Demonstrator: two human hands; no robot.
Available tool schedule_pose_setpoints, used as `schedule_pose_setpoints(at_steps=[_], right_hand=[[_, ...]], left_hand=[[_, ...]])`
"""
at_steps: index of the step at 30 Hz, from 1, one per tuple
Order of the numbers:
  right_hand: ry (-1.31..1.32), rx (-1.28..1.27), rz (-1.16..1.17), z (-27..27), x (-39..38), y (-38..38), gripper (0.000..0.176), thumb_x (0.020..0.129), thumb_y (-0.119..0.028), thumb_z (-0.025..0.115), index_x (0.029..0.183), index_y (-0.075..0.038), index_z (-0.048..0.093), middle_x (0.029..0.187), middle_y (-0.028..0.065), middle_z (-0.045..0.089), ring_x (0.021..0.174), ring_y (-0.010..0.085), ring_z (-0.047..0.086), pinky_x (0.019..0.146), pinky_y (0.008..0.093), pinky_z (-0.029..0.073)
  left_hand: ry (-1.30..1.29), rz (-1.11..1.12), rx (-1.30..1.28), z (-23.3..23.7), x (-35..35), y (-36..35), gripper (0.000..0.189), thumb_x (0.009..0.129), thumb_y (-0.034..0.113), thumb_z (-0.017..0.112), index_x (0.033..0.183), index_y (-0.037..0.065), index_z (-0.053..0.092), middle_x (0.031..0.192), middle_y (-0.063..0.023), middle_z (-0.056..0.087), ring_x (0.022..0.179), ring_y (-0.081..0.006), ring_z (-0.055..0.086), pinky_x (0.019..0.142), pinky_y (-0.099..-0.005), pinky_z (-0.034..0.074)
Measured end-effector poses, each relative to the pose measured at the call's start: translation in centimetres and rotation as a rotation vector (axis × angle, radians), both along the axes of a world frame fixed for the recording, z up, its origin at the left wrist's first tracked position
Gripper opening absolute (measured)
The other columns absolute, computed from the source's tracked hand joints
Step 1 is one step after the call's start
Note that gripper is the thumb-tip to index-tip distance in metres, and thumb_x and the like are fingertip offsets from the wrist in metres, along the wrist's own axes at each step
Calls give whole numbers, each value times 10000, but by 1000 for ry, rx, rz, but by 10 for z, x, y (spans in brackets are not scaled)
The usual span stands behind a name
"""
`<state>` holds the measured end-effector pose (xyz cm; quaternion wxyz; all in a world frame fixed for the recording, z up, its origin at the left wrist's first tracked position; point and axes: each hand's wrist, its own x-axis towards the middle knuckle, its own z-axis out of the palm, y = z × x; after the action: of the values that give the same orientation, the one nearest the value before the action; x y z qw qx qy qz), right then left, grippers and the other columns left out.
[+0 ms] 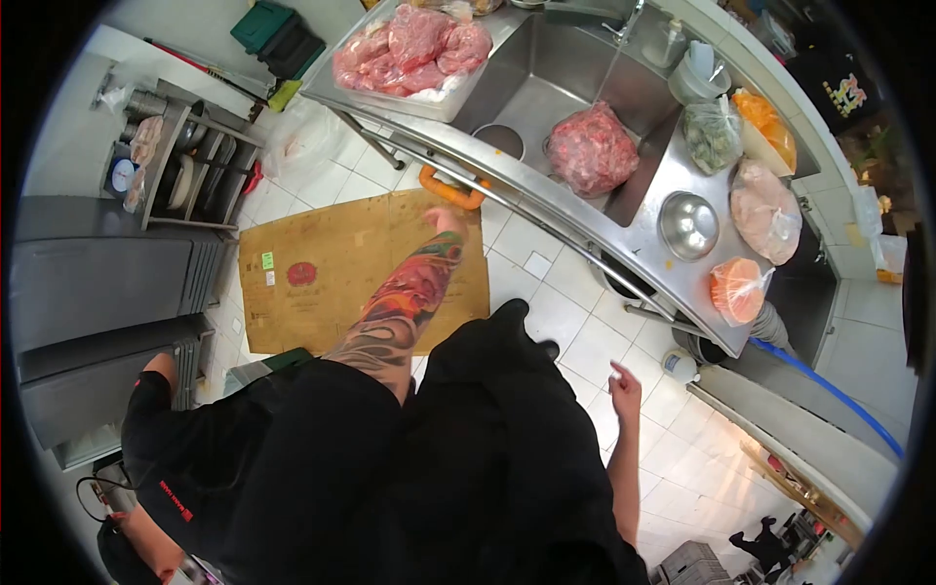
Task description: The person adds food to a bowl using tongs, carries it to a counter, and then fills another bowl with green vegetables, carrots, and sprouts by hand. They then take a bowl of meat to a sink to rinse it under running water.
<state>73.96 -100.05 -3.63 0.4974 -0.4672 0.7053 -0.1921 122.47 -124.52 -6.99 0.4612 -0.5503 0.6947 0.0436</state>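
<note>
My left hand [447, 220], at the end of a tattooed forearm, reaches forward over a flat brown cardboard sheet [341, 292] near its far right corner. Just beyond its fingers is a thick orange loop [454, 187], possibly a handle; whether I touch it cannot be made out. My left fingers are small and partly hidden. Off to my right, my right hand [626, 392] hangs above the white tiles with nothing in it, its fingers loosely bent and partly apart. The cardboard bears a red round print and a green label.
A steel sink [546, 88] holds bagged red meat [592, 149] under the tap. Left of it stands a tub of raw meat [414, 54]. A metal bowl [688, 225] and several bagged foods sit rightward. A co-worker's black sleeve [146, 400] appears at left.
</note>
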Motion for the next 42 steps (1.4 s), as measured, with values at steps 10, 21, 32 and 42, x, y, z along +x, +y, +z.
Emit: schedule_pose_setpoints(at_steps=[10, 21, 32, 42], right_hand=[[-119, 425, -659, -63, -67, 249, 428, 878, -42, 562, 1303, -7, 588, 706, 93, 650, 465, 110, 515, 409, 257, 398], [-168, 304, -763, -39, -41, 220, 412, 909, -66, 554, 1320, -40, 586, 757, 87, 664, 504, 108, 541, 444, 242, 424], [-96, 269, -688, -8, -70, 141, 376, 923, -92, 564, 1296, -96, 613, 774, 67, 677, 475, 80, 522, 390, 223, 419], [3, -28, -519, 5, -78, 75, 357, 891, -73, 572, 1238, -44, 650, 767, 61, 677, 510, 67, 520, 448, 219, 423]], left_hand=[[502, 83, 164, -73, 58, 66, 389, 728, 311, 756, 1064, 119, 722, 1079, -116, 703, 912, -255, 703, 714, -436, 564], [31, -327, 249, -35, 51, 58, 321, 943, 274, 554, 1195, 137, 696, 1173, -74, 689, 1038, -350, 642, 813, -611, 446], [-52, -232, 249, -43, 59, 44, 387, 925, 353, 543, 1200, 121, 685, 1159, -107, 691, 1038, -358, 633, 856, -609, 438], [419, 102, 239, -16, 65, 73, 299, 782, 390, 716, 1014, 204, 743, 992, -80, 726, 952, -298, 687, 797, -454, 545]])
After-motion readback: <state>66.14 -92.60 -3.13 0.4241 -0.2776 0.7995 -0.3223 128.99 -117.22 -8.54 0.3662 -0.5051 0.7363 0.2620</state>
